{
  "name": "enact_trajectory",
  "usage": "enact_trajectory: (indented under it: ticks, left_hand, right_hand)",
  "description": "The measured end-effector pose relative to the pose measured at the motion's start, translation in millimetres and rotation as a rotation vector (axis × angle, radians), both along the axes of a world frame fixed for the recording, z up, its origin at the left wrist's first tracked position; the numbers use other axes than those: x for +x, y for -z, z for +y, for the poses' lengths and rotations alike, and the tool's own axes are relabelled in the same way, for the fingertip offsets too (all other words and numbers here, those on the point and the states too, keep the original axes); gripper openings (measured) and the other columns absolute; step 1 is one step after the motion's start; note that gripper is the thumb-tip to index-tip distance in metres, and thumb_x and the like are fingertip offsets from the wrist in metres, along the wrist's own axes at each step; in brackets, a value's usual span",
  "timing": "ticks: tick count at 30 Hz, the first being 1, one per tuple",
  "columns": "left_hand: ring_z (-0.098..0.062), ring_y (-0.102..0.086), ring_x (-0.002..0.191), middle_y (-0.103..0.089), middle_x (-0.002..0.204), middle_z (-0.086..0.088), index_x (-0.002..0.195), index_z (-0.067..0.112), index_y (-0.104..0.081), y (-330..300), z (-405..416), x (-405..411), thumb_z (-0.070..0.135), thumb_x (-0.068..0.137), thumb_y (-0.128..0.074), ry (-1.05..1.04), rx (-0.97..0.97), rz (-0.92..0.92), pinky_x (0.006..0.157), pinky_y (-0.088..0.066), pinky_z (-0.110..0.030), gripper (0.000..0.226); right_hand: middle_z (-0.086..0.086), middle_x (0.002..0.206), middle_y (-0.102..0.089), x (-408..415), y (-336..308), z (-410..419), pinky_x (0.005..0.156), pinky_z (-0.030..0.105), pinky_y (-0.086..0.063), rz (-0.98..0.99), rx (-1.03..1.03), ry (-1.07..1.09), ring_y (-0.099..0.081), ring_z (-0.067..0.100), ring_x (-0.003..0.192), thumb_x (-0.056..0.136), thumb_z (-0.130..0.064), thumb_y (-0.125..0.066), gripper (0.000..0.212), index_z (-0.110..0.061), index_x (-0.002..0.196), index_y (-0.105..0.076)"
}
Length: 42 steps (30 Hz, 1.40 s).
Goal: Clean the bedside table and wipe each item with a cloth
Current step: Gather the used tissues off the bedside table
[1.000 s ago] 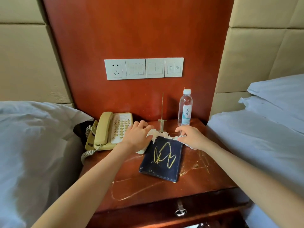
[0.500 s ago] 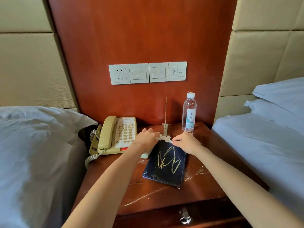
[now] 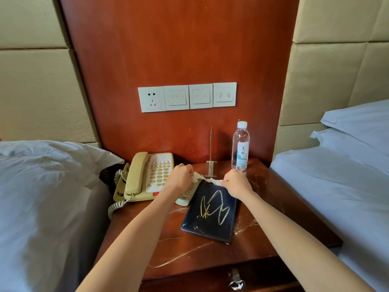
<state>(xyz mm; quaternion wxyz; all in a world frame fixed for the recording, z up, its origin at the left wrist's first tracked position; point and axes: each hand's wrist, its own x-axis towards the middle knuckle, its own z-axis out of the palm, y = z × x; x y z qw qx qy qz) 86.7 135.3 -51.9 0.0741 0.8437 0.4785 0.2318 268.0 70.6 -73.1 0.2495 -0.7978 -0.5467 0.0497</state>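
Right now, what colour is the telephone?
Pale yellow-beige telephone, red patch near its front; head view.

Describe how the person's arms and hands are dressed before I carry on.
Both forearms are bare as far as the view reaches, with no sleeves, watch or gloves showing. The left hand wears nothing visible. The right hand has a small dark spot on one of its fingers, perhaps a ring; it is too small to tell.

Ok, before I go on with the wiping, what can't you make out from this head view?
- Remote control: mostly hidden under the left hand and its forearm.
- Cloth: its middle shows, its ends are bunched inside both hands; right hand.
- Dark folder: top edge covered by cloth.
- Water bottle label and phone key markings: too small to read.
- Drawer handle: cut off by bottom edge.
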Motion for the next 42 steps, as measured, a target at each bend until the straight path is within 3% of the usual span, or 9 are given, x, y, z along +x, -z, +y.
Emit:
enact_trajectory:
  ticks: [8,12,16,20,24,27,32,38,42]
  left_hand:
    - [-0.020,-0.052,0.075,-0.062,0.090,-0.007,0.098,0.007,-0.064,-16,-8,-10,0.011,0.092,-0.054,-0.036,-0.058,-0.270,0.061,-0.035,-0.027,0.012]
    - [-0.011,-0.049,0.062,-0.058,0.077,0.002,0.092,0.010,-0.064,-33,-18,-20,0.011,0.091,-0.055,-0.021,-0.052,-0.411,0.050,-0.033,-0.020,0.009]
    - [-0.012,-0.038,0.047,-0.057,0.063,0.006,0.086,0.013,-0.063,-49,-38,-28,0.012,0.091,-0.059,0.035,-0.067,-0.558,0.041,-0.029,-0.014,0.007]
    - [-0.017,-0.045,0.059,-0.066,0.069,-0.009,0.087,0.014,-0.065,-57,-63,-28,0.016,0.092,-0.061,0.116,-0.080,-0.654,0.053,-0.034,-0.027,0.007]
    - [-0.003,-0.051,0.056,-0.065,0.070,0.008,0.080,0.023,-0.064,-59,-94,-17,0.016,0.092,-0.061,0.197,-0.142,-0.750,0.053,-0.039,-0.010,0.014]
    - [-0.007,-0.052,0.060,-0.065,0.068,0.010,0.082,0.026,-0.065,-51,-117,-4,0.017,0.093,-0.060,0.249,-0.209,-0.762,0.053,-0.038,-0.013,0.015]
    - [0.000,-0.057,0.069,-0.067,0.077,0.012,0.082,0.028,-0.065,-29,-161,20,0.013,0.093,-0.061,0.373,-0.267,-0.773,0.065,-0.041,-0.010,0.019]
    - [-0.002,-0.053,0.065,-0.066,0.076,0.010,0.081,0.028,-0.064,11,-208,54,0.015,0.089,-0.065,0.471,-0.378,-0.703,0.063,-0.038,-0.011,0.016]
    - [-0.003,-0.058,0.073,-0.067,0.082,0.017,0.080,0.031,-0.064,35,-240,72,0.013,0.089,-0.067,0.542,-0.465,-0.695,0.065,-0.041,-0.009,0.020]
  right_hand:
    - [0.013,0.113,-0.063,3,-18,-7,0.067,0.019,-0.051,0.096,0.099,-0.027,-0.063,0.023,0.101,0.095,-0.016,-0.056,0.018,-0.004,0.107,-0.061]
    - [0.013,0.099,-0.066,2,-38,-25,0.060,0.014,-0.045,0.156,0.181,-0.070,-0.061,0.017,0.085,0.093,-0.016,-0.059,0.012,-0.006,0.088,-0.063]
    - [0.005,0.087,-0.066,7,-50,-57,0.060,0.013,-0.040,0.280,0.297,-0.122,-0.060,0.017,0.086,0.090,-0.015,-0.061,0.016,-0.003,0.084,-0.070]
    - [-0.007,0.093,-0.063,18,-53,-93,0.054,0.007,-0.040,0.435,0.417,-0.078,-0.058,0.006,0.086,0.089,-0.019,-0.064,0.007,-0.015,0.091,-0.069]
    - [-0.012,0.083,-0.066,25,-51,-127,0.060,0.010,-0.041,0.565,0.512,-0.034,-0.060,0.006,0.084,0.088,-0.018,-0.066,0.009,-0.025,0.082,-0.068]
    - [-0.013,0.071,-0.066,31,-47,-153,0.066,0.020,-0.043,0.645,0.615,-0.024,-0.061,0.006,0.076,0.085,-0.011,-0.068,0.022,-0.027,0.069,-0.067]
    - [-0.012,0.064,-0.065,40,-26,-202,0.057,0.013,-0.044,0.692,0.753,-0.002,-0.058,0.000,0.061,0.082,-0.004,-0.068,0.029,-0.029,0.067,-0.066]
    - [-0.007,0.070,-0.059,51,29,-260,0.065,0.022,-0.040,0.762,0.779,0.161,-0.052,0.010,0.068,0.082,0.004,-0.066,0.034,-0.026,0.068,-0.061]
    - [-0.019,0.066,-0.058,54,52,-296,0.062,0.008,-0.038,0.705,0.779,0.274,-0.050,-0.004,0.062,0.082,0.006,-0.065,0.031,-0.021,0.069,-0.056]
